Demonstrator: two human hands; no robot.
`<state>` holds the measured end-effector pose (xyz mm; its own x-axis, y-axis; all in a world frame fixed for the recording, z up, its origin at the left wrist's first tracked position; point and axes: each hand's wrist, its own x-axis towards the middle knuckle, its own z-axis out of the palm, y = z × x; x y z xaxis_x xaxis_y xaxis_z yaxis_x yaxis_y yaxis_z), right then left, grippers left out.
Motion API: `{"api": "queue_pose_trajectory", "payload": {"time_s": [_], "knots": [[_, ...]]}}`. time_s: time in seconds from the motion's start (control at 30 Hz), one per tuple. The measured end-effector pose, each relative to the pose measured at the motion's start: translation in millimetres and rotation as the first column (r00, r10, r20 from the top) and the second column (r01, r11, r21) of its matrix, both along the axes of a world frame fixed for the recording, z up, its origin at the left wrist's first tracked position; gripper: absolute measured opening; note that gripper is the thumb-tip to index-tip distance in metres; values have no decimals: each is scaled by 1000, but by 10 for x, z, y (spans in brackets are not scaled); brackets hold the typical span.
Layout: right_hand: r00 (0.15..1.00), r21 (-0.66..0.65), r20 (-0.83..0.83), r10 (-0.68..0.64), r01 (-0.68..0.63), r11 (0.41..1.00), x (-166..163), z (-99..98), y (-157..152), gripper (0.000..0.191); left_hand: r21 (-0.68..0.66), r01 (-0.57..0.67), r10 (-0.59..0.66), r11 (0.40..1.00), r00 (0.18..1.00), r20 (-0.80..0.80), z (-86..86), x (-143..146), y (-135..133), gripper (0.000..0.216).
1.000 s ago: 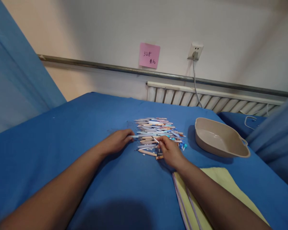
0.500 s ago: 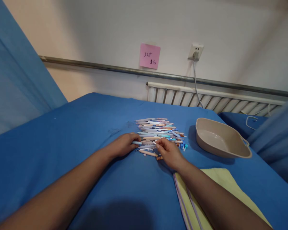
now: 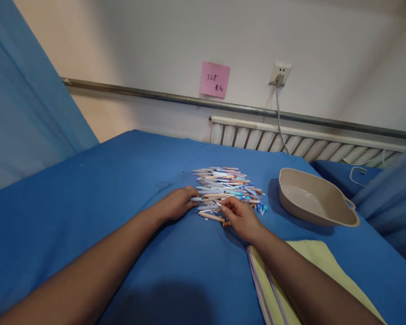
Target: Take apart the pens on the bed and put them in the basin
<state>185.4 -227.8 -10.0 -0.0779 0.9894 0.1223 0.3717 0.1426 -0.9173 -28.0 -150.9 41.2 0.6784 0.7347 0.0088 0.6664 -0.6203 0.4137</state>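
Observation:
A pile of pens and pen parts (image 3: 223, 183) lies on the blue cloth (image 3: 138, 167). My left hand (image 3: 181, 201) is at the pile's left edge, closed on a pale blue pen barrel (image 3: 196, 199) that points right. At the front right of the pile, my right hand (image 3: 240, 215) pinches a thin white pen refill (image 3: 218, 204) with a dark tip. A peach pen (image 3: 211, 217) lies just in front of the pile, its right end close to my right fingers. Small blue and teal caps (image 3: 262, 208) are scattered at the right end.
A beige plastic basin (image 3: 316, 198) stands right of the pile. A folded yellow towel (image 3: 311, 253) lies under my right forearm. Behind the table are a radiator (image 3: 253, 135), a metal rail (image 3: 149, 95) and a plugged socket (image 3: 280, 74). Blue curtains (image 3: 30, 90) hang at both sides.
The view has shifted slightly, so everything sits a little further right. In my left hand the pale blue barrel shows a little higher. My right hand keeps its pinch on the refill.

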Motion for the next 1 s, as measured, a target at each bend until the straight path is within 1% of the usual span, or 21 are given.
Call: {"api": "queue_pose_trajectory", "payload": {"time_s": [0.1,0.13,0.2,0.3,0.37,0.43,0.5,0.7,0.87,1.0], "knots": [[1000,13,-18,1,-1,1000,-2,10,-7,15,-43,-63,66,997,994,91,30,11,-4,22],[1000,19,-26,3,-2,1000,-4,16,-9,15,-89,-76,88,993,987,138,36,21,-10,23],[999,25,-46,10,-9,1000,-7,30,-14,15,-243,-71,131,967,962,239,41,51,-35,23],[997,28,-68,24,-22,999,-11,54,-25,16,-493,19,199,870,901,386,29,108,-94,20],[998,39,-59,25,-23,999,-12,66,-36,18,-575,79,232,814,864,447,18,135,-129,18],[999,66,-28,24,-22,998,-12,72,-48,18,-606,117,237,787,849,472,11,148,-149,16],[1000,90,3,23,-23,996,-11,70,-56,17,-614,131,231,779,849,474,13,148,-156,15],[997,103,80,10,-19,995,10,60,-43,18,-603,130,217,787,857,468,20,131,-147,14],[992,182,124,-21,-2,983,41,77,-26,16,-594,97,235,798,858,456,-4,116,-115,18],[992,154,127,-9,-11,988,38,66,-31,15,-585,107,215,804,866,452,-11,110,-105,19]]}}
